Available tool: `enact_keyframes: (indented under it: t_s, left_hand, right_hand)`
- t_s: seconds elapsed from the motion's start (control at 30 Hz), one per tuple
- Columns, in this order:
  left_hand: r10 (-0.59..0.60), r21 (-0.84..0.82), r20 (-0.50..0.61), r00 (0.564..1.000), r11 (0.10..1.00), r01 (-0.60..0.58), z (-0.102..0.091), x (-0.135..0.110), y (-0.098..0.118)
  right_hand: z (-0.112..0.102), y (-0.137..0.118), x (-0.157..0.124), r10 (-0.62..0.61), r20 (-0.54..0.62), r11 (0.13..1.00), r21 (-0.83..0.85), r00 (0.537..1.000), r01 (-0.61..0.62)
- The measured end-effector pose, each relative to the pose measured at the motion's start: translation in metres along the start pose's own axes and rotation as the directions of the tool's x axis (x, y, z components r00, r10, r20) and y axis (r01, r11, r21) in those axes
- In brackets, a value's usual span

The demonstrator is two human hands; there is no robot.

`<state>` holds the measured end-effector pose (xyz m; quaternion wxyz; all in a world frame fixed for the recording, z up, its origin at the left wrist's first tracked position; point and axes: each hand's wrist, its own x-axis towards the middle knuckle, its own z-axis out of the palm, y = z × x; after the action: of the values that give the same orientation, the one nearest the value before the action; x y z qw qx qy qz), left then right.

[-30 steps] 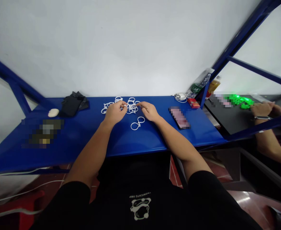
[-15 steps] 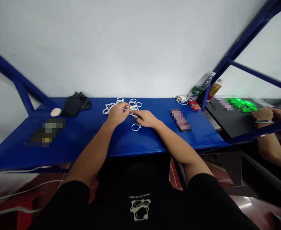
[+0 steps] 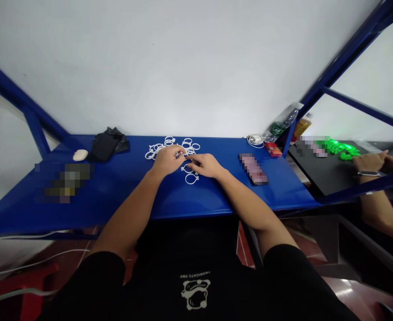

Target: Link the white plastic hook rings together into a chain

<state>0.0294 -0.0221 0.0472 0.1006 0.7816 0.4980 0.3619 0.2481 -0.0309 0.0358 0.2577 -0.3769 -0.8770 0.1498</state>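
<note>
Several white plastic rings (image 3: 154,151), thin loops with a small clasp or tab, lie in a loose pile on the blue table (image 3: 122,191). Over the front of this pile, my left hand (image 3: 167,159) is closed, a small white part showing between its thumb and forefinger. It looks like part of a ring, mostly hidden by the fingers. Just right of it, my right hand (image 3: 207,165) points its forefinger at the left fingertips, thumb held apart below. One ring lies partly under the right hand, and another ring (image 3: 191,179) lies nearer the table's front edge.
A black bag (image 3: 107,145), a pale oval object (image 3: 80,154) and a blurred item lie left. On the right are a phone (image 3: 253,169), a coiled white cable (image 3: 255,141), a red box (image 3: 273,150) and a leaning bottle (image 3: 281,125). Another person's hands (image 3: 372,161) work beyond the blue frame.
A second ring now shows on the table below my right hand. My right fingers have come up from it toward my left fingertips. The view has shifted slightly.
</note>
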Motion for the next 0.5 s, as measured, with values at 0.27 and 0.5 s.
enact_keyframes:
  t_s: [0.27, 0.5]
  left_hand:
    - [0.006, -0.061, 0.012, 1.0, 0.998, -0.005, 0.005, -0.004, 0.007]
    - [0.0, -0.127, 0.042, 0.999, 0.992, 0.005, 0.012, -0.005, 0.003]
  right_hand:
    - [0.004, 0.021, 0.003, 0.083, -0.11, 0.996, 0.034, 0.99, -0.08]
    - [0.014, 0.044, 0.01, 0.075, -0.106, 0.991, -0.099, 0.992, -0.086]
